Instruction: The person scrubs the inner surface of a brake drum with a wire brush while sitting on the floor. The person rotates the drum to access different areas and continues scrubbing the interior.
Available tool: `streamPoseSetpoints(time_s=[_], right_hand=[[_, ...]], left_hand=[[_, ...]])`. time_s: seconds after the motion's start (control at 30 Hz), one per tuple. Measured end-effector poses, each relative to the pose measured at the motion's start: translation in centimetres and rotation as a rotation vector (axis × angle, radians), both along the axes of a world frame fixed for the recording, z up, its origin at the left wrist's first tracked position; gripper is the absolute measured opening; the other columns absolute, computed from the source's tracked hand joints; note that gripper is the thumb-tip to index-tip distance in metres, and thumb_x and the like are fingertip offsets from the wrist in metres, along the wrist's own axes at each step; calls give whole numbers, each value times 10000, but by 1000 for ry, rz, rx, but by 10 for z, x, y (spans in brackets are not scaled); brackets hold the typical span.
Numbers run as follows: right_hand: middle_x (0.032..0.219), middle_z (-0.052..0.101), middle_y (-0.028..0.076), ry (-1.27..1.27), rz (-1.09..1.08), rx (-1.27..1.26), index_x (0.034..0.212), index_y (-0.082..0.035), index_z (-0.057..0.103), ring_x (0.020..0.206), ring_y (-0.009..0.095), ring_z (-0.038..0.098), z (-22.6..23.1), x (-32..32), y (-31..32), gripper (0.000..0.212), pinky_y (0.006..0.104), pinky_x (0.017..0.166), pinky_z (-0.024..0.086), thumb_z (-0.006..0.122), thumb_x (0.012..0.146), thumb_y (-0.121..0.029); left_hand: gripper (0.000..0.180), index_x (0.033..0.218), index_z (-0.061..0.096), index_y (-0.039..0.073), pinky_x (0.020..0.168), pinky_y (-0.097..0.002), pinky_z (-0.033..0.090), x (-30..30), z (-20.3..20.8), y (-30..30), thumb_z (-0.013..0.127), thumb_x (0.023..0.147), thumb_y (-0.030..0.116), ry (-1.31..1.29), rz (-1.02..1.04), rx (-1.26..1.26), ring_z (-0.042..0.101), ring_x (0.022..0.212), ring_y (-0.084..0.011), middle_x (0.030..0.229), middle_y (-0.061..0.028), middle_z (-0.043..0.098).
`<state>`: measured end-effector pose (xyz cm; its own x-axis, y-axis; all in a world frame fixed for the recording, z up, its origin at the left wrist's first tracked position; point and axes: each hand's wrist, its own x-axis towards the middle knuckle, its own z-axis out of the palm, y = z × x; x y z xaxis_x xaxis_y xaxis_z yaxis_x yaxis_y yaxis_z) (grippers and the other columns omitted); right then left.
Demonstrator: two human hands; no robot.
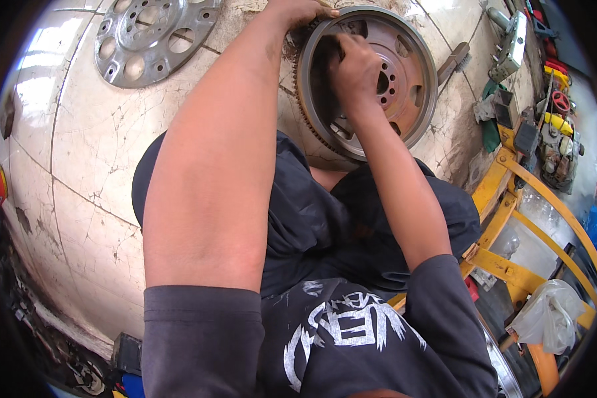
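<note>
A round flywheel (412, 126) with a toothed ring along its left side lies in front of my knees, its brownish face showing holes and slots. At its far left edge my left hand (304, 10) grips the rim, fingertips over the edge and partly cut off by the picture's top. Over the inner left part of the face my right hand (357, 74) is closed, knuckles up. Something dark and blurred shows beside its fingers; its kind cannot be made out. A brush (454, 63) with short bristles lies just right of the flywheel.
A flat metal flexplate (139, 69) with large holes lies far left on the cracked tiled floor (93, 159). On the right stand a yellow metal frame (504, 265) with a plastic bag (552, 317), and metal parts (511, 50). More clutter lines the left edge.
</note>
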<state>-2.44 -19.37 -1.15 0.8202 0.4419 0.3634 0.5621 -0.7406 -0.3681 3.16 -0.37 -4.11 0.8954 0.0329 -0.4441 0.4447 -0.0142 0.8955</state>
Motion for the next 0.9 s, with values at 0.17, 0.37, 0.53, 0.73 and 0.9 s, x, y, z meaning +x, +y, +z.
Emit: streamPoseSetpoints(time_s=[0.17, 0.37, 0.53, 0.73, 0.9], right_hand=[[977, 768, 154, 22, -159, 72, 995, -111, 811, 943, 360, 730, 5, 37, -9, 154, 436, 862, 558, 759, 868, -181], [925, 745, 168, 158, -47, 114, 959, -94, 809, 872, 375, 722, 13, 23, -17, 138, 450, 813, 569, 748, 836, -110], [931, 747, 161, 67, -7, 125, 988, -91, 795, 872, 370, 724, 7, 20, 0, 151, 449, 793, 569, 760, 851, -145], [911, 752, 173, 36, 1, 131, 966, -84, 805, 856, 375, 722, 2, 10, -2, 151, 468, 801, 563, 780, 831, -146], [896, 744, 191, 40, -112, 166, 948, -78, 806, 852, 393, 717, 4, 21, 1, 162, 467, 800, 561, 780, 806, -152]], left_hand=[[295, 1030, 843, 70, 747, -327, 590, 5, 1, -3, 909, 790, 230, -22, 11, 133, 744, 812, -174, 944, -99, 813], [275, 1030, 841, 63, 722, -320, 582, 4, 5, 1, 898, 807, 212, 16, 11, 59, 734, 783, -166, 931, -91, 811], [279, 1036, 840, 64, 720, -322, 582, -3, 11, 9, 899, 805, 208, 34, -5, 30, 733, 781, -169, 933, -91, 810], [271, 1044, 837, 57, 744, -319, 590, 2, 12, 5, 890, 819, 199, 16, 21, 32, 742, 800, -174, 947, -103, 810], [296, 1061, 831, 45, 746, -319, 593, 2, 9, -1, 894, 815, 198, 36, 4, 40, 738, 785, -175, 957, -112, 809]])
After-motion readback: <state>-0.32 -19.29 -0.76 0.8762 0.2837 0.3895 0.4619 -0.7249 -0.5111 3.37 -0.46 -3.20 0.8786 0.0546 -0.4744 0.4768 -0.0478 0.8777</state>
